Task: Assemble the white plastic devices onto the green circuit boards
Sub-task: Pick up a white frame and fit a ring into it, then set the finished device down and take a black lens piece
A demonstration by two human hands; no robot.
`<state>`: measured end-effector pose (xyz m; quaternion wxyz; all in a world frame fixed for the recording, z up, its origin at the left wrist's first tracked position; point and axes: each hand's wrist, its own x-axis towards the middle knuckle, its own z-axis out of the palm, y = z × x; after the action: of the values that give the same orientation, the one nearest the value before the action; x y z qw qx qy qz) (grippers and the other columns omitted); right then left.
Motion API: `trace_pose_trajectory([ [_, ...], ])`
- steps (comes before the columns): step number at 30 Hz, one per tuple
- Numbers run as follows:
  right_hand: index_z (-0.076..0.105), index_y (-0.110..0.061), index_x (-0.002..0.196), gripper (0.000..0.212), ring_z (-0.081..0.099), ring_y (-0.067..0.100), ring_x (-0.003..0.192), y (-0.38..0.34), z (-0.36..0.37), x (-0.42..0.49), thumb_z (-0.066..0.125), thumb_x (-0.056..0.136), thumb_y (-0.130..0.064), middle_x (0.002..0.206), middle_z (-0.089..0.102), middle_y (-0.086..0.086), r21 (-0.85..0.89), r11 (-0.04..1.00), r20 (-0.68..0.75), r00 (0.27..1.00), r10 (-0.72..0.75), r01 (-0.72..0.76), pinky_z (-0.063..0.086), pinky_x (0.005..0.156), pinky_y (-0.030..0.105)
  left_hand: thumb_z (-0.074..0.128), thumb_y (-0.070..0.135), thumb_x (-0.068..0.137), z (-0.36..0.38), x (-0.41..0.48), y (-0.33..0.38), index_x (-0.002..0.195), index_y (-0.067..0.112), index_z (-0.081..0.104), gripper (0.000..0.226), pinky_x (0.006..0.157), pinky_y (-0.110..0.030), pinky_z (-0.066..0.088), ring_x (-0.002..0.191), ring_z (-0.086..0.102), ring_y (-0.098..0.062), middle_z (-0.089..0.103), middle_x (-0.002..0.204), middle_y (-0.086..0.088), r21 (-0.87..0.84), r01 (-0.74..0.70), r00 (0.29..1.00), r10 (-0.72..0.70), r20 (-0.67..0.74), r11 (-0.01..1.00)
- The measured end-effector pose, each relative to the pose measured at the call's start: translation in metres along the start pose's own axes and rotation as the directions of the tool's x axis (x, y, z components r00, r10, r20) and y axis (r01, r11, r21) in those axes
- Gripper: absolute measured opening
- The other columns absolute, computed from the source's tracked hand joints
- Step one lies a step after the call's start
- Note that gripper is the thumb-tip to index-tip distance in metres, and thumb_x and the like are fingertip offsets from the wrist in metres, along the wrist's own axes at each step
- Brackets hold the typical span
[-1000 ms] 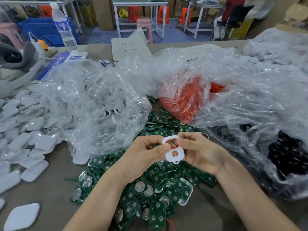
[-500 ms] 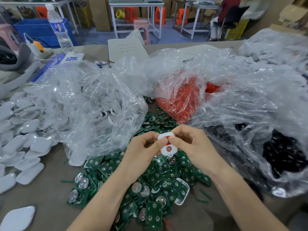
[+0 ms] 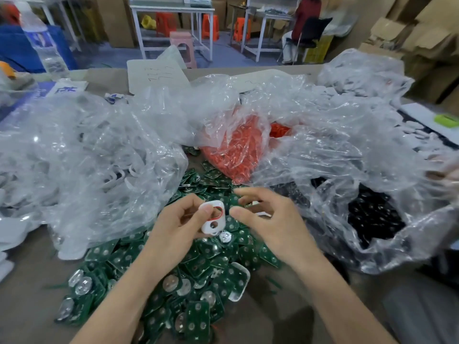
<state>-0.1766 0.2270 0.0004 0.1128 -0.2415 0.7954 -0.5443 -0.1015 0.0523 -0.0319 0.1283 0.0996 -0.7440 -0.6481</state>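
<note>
My left hand (image 3: 173,227) pinches a small white plastic device (image 3: 213,219) that has a red ring in its upper opening and a round hole lower down. It hangs above a heap of green circuit boards (image 3: 198,266) with round metal contacts. My right hand (image 3: 270,219) hovers just right of the device with its fingers spread; it does not touch the device. Another white shell (image 3: 239,281) lies among the boards.
Clear plastic bags ring the heap: white shells on the left (image 3: 99,157), red parts behind (image 3: 238,147), black parts on the right (image 3: 372,214). Loose white covers (image 3: 7,244) lie at far left. A water bottle (image 3: 44,48) stands at the back left.
My right hand has let go of the white device and drawn slightly to the right with fingers spread. My left hand alone now holds the device. The camera has tilted a little.
</note>
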Motion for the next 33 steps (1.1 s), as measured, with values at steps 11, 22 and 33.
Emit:
trace_pose_trajectory([
  [11,0.069,-0.01,0.093,0.011,0.061,0.035,0.095,0.072,-0.139,-0.005,0.063,0.085,-0.011,0.101,0.067,0.019,-0.713,0.478,-0.408,0.858,0.312,-0.513,0.049,0.078,0.036,0.039,0.033,0.094,0.006,0.003,0.004,0.062,0.02,0.065,0.043,0.046,-0.022,0.046,0.049,0.051,-0.016,0.066,0.076,-0.017,-0.438,0.112,0.991,-0.068,0.114,0.892],
  [22,0.066,-0.016,0.092,0.007,0.06,0.028,0.097,0.081,-0.144,-0.006,0.069,0.086,-0.015,0.1,0.068,0.008,-0.646,0.59,-0.361,0.875,0.324,-0.485,0.046,0.081,0.033,0.063,0.014,0.075,0.006,0.002,-0.002,0.092,0.017,0.057,0.018,0.046,-0.015,0.044,0.051,0.048,-0.007,0.055,0.074,0.001,-0.494,0.195,0.98,-0.148,0.135,0.847],
  [33,0.06,-0.017,0.088,0.02,0.061,0.026,0.086,0.09,-0.134,0.007,0.075,0.077,-0.008,0.083,0.065,0.003,-0.374,0.798,-0.514,0.821,0.246,-0.473,0.048,0.08,0.035,0.057,0.008,0.082,0.004,0.004,-0.004,0.122,0.009,0.063,0.04,0.066,-0.019,0.056,0.077,0.069,-0.016,0.072,0.102,-0.011,-0.55,0.204,0.979,-0.185,0.09,0.81],
])
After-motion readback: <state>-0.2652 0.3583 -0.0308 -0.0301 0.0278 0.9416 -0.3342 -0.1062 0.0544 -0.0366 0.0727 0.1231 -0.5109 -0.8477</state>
